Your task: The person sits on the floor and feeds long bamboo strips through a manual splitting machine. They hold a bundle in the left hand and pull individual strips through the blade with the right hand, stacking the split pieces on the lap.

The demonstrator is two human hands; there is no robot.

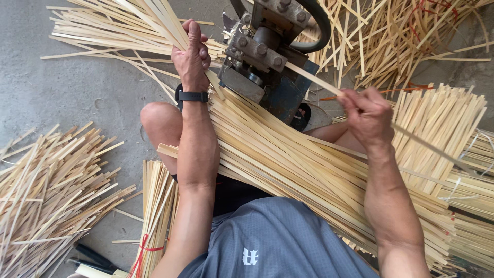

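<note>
The right hand (368, 116) pinches a strip (314, 78) whose long axis runs up-left from it into the machine (267, 56), while the left hand (191, 56) beyond grips splits (154, 20).

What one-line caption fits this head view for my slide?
Right hand feeds a bamboo strip into a metal machine while left hand grips strips beyond it.

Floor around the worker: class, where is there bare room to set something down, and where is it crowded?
One bare patch of grey floor lies between the upper strip pile, the knee and the loose heap. Right of the machine it is crowded: tangled strips and stacked bundles. The lap bundle fills the space between both arms.
</note>
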